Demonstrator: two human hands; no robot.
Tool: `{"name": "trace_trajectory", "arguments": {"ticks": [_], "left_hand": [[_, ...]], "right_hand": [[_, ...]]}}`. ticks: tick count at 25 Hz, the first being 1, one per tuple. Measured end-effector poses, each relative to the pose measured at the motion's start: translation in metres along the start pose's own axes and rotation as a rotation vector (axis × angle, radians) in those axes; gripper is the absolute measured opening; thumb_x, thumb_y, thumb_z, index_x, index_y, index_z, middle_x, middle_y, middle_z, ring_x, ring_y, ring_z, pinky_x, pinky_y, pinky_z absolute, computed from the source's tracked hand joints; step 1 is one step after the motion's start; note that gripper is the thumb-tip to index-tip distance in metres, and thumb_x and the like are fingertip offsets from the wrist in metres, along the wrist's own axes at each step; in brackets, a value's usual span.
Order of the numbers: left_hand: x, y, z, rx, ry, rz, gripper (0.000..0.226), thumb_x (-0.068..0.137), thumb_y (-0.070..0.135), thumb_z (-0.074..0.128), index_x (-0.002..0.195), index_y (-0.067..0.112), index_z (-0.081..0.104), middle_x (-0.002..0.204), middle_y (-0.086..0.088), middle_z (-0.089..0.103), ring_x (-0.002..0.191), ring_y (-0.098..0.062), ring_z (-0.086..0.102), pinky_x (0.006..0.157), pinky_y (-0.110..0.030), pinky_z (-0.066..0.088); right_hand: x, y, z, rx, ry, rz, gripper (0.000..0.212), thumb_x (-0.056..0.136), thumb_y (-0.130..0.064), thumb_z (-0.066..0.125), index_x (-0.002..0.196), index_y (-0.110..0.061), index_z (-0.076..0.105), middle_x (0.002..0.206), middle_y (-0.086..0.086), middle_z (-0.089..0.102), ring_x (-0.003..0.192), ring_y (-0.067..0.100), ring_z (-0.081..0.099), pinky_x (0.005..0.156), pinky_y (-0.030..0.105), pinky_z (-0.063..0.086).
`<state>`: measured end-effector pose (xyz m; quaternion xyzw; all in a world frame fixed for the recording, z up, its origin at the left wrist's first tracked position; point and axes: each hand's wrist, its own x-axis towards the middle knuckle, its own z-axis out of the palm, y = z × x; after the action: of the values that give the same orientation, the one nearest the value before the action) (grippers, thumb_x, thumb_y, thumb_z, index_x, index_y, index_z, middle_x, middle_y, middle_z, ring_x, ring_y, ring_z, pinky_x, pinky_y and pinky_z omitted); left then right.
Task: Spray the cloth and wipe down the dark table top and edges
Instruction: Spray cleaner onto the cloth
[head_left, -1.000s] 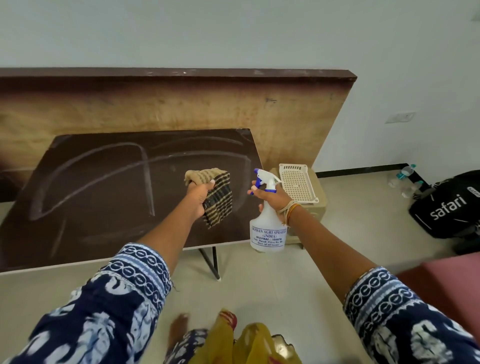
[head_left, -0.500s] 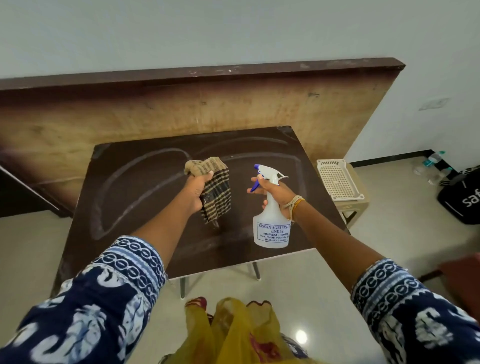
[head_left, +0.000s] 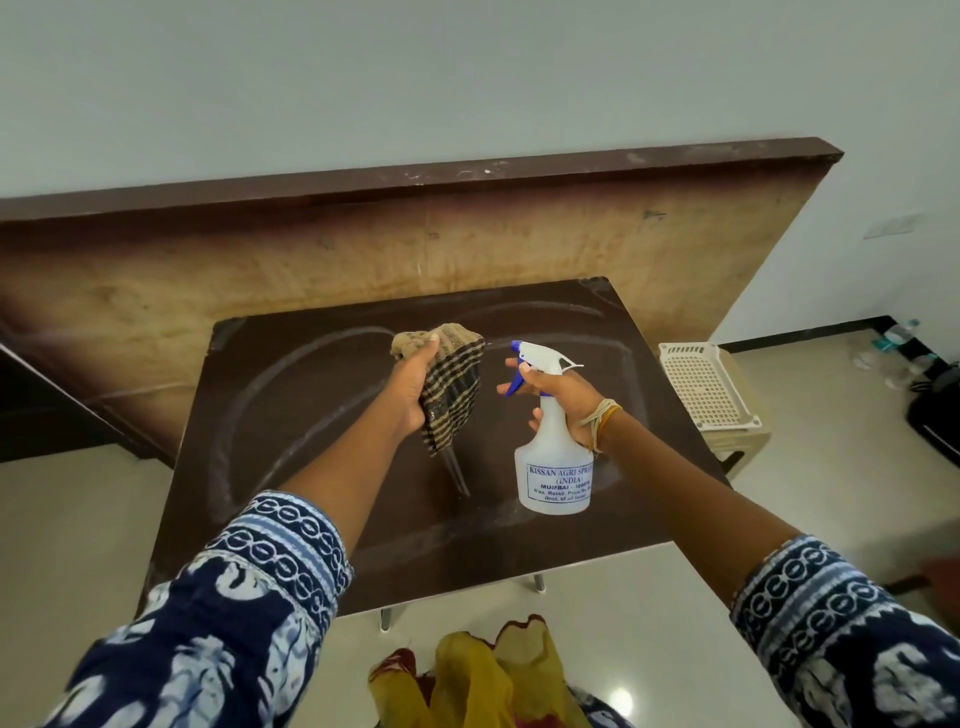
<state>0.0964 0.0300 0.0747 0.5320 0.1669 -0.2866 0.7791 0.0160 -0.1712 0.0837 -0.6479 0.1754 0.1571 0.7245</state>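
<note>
So we hold the checked cloth (head_left: 452, 395) tight in our left hand (head_left: 413, 387), right hand (head_left: 563, 397) wrapped round the spray bottle (head_left: 553, 467) w/ nozzle facing it. Next: squeeze, then wipe the dark table (head_left: 322, 415).

Checked cloth (head_left: 451, 387) hangs bunched above dark, streaked desk (head_left: 322, 415); white spray bottle (head_left: 553, 457) upright beside it, nozzle toward cloth.

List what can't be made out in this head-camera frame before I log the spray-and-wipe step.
- Spray bottle: the label's right edge curves out of sight; liquid level unreadable through the cloudy plastic.
- Cloth: the part inside the left hand grip is hidden; dampness can't be judged.
- Table: the left arm covers the near-left corner; only two leg ends show.
- Small bottles far right: too small to read.
</note>
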Motion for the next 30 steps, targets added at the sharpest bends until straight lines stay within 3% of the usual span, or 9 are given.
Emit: {"name": "trace_trajectory", "arguments": {"ticks": [5, 10, 14, 18, 22, 26, 30], "left_hand": [[0.002, 0.022, 0.012, -0.055, -0.023, 0.059, 0.042, 0.098, 0.042, 0.051, 0.122, 0.009, 0.061, 0.107, -0.013, 0.071, 0.096, -0.028, 0.068, 0.076, -0.041, 0.054], [0.001, 0.030, 0.008, -0.013, -0.090, 0.048, 0.044, 0.100, 0.043, 0.046, 0.125, 0.009, 0.060, 0.110, -0.013, 0.071, 0.099, -0.027, 0.069, 0.076, -0.040, 0.055], [0.008, 0.044, 0.000, -0.002, -0.141, 0.067, 0.044, 0.100, 0.042, 0.046, 0.123, 0.007, 0.061, 0.110, -0.014, 0.071, 0.101, -0.028, 0.068, 0.083, -0.043, 0.055], [0.014, 0.058, -0.007, 0.033, -0.152, 0.070, 0.041, 0.099, 0.040, 0.049, 0.121, 0.007, 0.061, 0.116, -0.016, 0.069, 0.107, -0.030, 0.066, 0.092, -0.045, 0.052], [0.022, 0.069, -0.016, 0.053, -0.153, 0.053, 0.043, 0.099, 0.041, 0.051, 0.122, 0.007, 0.062, 0.119, -0.017, 0.068, 0.110, -0.031, 0.066, 0.099, -0.048, 0.049], [0.030, 0.076, -0.020, 0.066, -0.167, 0.043, 0.045, 0.098, 0.042, 0.051, 0.124, 0.006, 0.061, 0.119, -0.018, 0.068, 0.111, -0.033, 0.065, 0.100, -0.051, 0.048], [0.032, 0.076, -0.021, 0.066, -0.167, 0.052, 0.037, 0.100, 0.039, 0.049, 0.114, 0.008, 0.063, 0.108, -0.015, 0.071, 0.101, -0.028, 0.068, 0.085, -0.044, 0.055]], "right_hand": [[0.008, -0.020, 0.005, -0.029, -0.078, -0.020, 0.030, 0.098, -0.043, 0.048, 0.117, -0.025, 0.064, 0.110, 0.010, 0.073, 0.082, 0.030, 0.046, 0.055, 0.026, 0.047], [0.006, -0.038, 0.012, -0.177, -0.100, -0.003, 0.035, 0.099, -0.042, 0.049, 0.113, -0.016, 0.065, 0.107, 0.015, 0.073, 0.052, 0.014, 0.046, 0.051, 0.024, 0.045], [0.013, -0.044, 0.026, -0.274, -0.038, -0.002, 0.034, 0.098, -0.042, 0.050, 0.107, -0.015, 0.068, 0.091, 0.007, 0.076, 0.059, 0.016, 0.049, 0.052, 0.024, 0.051], [0.027, -0.044, 0.038, -0.202, 0.045, -0.027, 0.039, 0.098, -0.040, 0.053, 0.112, -0.005, 0.063, 0.090, 0.016, 0.073, 0.048, 0.012, 0.047, 0.053, 0.027, 0.051], [0.030, -0.049, 0.047, -0.165, 0.059, -0.065, 0.038, 0.098, -0.041, 0.052, 0.105, -0.006, 0.062, 0.079, 0.012, 0.070, 0.042, 0.009, 0.043, 0.052, 0.027, 0.051], [0.030, -0.052, 0.046, -0.294, 0.000, -0.125, 0.045, 0.098, -0.045, 0.048, 0.111, -0.006, 0.067, 0.095, 0.018, 0.073, 0.048, 0.011, 0.047, 0.051, 0.024, 0.049], [0.034, -0.052, 0.043, -0.251, -0.008, -0.078, 0.042, 0.098, -0.046, 0.046, 0.107, -0.010, 0.066, 0.103, 0.013, 0.074, 0.054, 0.013, 0.048, 0.051, 0.024, 0.046]]}}
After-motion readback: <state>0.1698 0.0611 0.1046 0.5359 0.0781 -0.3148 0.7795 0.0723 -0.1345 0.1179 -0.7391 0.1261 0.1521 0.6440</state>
